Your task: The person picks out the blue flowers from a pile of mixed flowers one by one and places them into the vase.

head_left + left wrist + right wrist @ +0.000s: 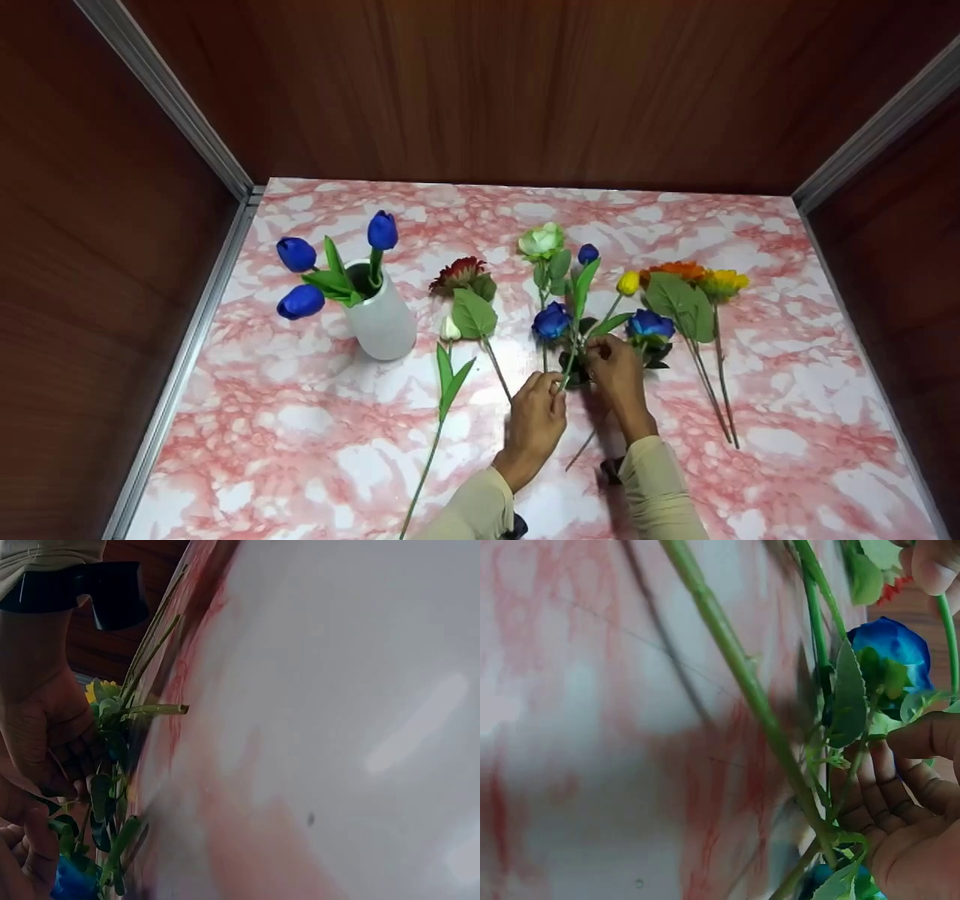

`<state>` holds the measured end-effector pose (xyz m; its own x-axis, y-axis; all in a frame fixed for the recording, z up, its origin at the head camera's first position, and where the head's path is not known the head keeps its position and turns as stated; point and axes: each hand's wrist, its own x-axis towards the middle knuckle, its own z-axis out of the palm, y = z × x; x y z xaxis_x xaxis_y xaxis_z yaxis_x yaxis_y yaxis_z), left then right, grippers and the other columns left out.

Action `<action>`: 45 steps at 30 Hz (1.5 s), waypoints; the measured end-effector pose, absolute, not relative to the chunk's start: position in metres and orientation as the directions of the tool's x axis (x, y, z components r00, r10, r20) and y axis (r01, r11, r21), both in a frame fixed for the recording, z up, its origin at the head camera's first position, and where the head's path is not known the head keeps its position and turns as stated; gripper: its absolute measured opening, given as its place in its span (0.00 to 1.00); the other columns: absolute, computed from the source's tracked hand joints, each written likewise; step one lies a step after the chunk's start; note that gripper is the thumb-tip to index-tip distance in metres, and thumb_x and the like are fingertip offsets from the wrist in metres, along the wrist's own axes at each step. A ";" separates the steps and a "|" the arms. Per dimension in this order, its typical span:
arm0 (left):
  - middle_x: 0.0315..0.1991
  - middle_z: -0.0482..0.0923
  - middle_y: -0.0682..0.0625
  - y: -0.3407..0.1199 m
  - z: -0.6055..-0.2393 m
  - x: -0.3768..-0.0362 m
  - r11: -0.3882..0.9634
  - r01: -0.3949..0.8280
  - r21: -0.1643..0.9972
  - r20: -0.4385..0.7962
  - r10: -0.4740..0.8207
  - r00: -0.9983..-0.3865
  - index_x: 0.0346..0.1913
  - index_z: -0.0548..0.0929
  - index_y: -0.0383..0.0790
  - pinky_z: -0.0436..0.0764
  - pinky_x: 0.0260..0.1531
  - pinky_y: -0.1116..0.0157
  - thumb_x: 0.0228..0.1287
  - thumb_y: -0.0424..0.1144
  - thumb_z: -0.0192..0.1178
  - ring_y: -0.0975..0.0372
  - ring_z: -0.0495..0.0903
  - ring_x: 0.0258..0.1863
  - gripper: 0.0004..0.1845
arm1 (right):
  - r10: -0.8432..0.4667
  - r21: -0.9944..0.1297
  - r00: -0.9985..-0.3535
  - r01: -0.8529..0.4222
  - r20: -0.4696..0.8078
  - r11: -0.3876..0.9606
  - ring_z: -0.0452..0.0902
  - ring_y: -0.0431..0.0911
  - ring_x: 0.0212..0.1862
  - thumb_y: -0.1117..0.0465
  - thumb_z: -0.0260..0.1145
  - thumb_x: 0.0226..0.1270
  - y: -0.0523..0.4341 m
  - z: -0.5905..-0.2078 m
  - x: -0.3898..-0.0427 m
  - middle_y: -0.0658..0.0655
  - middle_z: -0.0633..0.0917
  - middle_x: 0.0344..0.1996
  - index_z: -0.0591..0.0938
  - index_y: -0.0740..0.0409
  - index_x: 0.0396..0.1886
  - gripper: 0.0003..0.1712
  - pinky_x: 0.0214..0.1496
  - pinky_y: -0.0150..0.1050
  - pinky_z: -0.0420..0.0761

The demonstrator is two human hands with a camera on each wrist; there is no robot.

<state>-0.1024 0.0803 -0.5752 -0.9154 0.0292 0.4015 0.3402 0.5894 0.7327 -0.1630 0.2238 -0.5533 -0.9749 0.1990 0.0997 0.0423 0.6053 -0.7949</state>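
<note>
Pink-marbled table (787,420): white vase (381,321) standing left; loose flower stems (705,330) lying across middle, right.

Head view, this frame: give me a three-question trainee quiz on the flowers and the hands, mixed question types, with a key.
1. True or false: the white vase holds three blue tulips.
2. Multiple choice: where are the left hand and the right hand? A) on the vase; B) at the stems of the blue roses in the middle of the table; C) on the orange flower at the right.
3. Short answer: what pattern covers the table?

Key
1. True.
2. B. Both hands have fingers on the green stems there.
3. Pink and white marbling.
</note>
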 end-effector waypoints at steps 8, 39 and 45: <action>0.29 0.75 0.55 0.079 -0.573 -0.098 0.559 0.414 0.719 0.457 0.070 -0.887 0.42 0.83 0.39 0.74 0.27 0.77 0.56 0.28 0.65 0.71 0.74 0.27 0.11 | 0.302 -0.882 -0.945 0.032 0.127 0.470 0.77 0.45 0.31 0.64 0.55 0.72 0.223 -0.536 -0.165 0.63 0.86 0.35 0.86 0.64 0.44 0.14 0.36 0.36 0.74; 0.31 0.78 0.56 0.019 -0.576 -0.118 0.649 0.459 0.607 0.605 -0.003 -0.796 0.32 0.84 0.45 0.77 0.35 0.70 0.48 0.36 0.72 0.64 0.77 0.34 0.08 | 0.374 -0.974 -0.925 -0.019 -0.069 -0.226 0.79 0.44 0.26 0.71 0.64 0.63 0.224 -0.455 -0.170 0.52 0.80 0.23 0.76 0.67 0.38 0.06 0.31 0.37 0.82; 0.34 0.79 0.52 -0.018 -0.578 -0.128 0.666 0.306 0.681 0.591 -0.251 -0.767 0.33 0.83 0.41 0.77 0.38 0.62 0.44 0.39 0.73 0.58 0.77 0.37 0.12 | 0.382 -0.949 -0.924 -0.110 -0.011 -0.295 0.81 0.46 0.27 0.73 0.65 0.62 0.219 -0.436 -0.165 0.56 0.78 0.23 0.78 0.67 0.37 0.05 0.31 0.38 0.83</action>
<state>-0.1285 -0.0185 -0.5780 -0.7669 -0.2513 0.5905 0.3059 0.6658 0.6805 -0.1648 0.2194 -0.4358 -0.9243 0.3815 -0.0112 -0.1104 -0.2953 -0.9490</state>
